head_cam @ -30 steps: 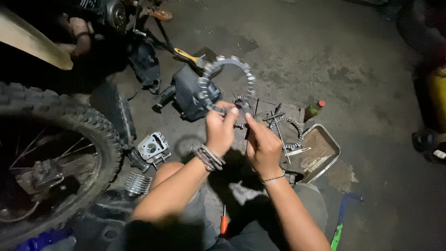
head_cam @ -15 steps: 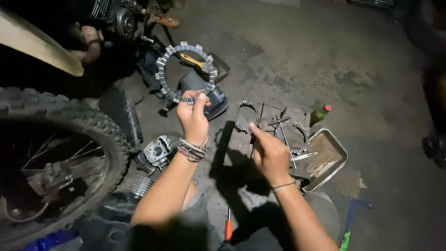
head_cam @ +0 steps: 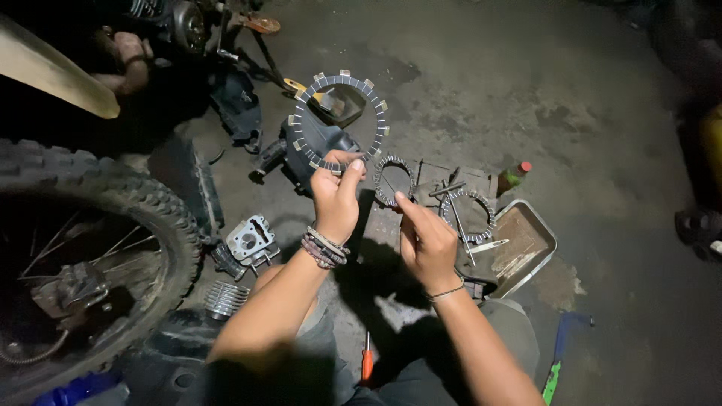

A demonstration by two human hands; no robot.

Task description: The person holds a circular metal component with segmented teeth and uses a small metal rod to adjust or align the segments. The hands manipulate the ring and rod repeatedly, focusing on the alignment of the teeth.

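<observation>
My left hand [head_cam: 335, 197] pinches the lower edge of a toothed clutch plate ring [head_cam: 340, 120] and holds it up over the floor. My right hand [head_cam: 425, 239] hovers just right of it, fingers partly spread, index finger stretched toward a second toothed ring [head_cam: 392, 180] lying on a board; whether it touches the ring I cannot tell. A third ring [head_cam: 468, 216] lies further right with thin metal rods across it. Beaded bracelets wrap my left wrist.
A knobby motorcycle tyre [head_cam: 90, 240] fills the left. A cylinder block [head_cam: 252, 239] and finned part [head_cam: 224, 298] lie by my knee. A metal tray [head_cam: 526, 244], small bottle [head_cam: 514, 177], red-handled screwdriver [head_cam: 366, 359] and black engine cover [head_cam: 320, 143] surround me. Another person's hand [head_cam: 128, 60] is upper left.
My left hand lifted the ring, swung it left, then brought it back toward centre. My right hand let go and now reaches toward the ring on the board.
</observation>
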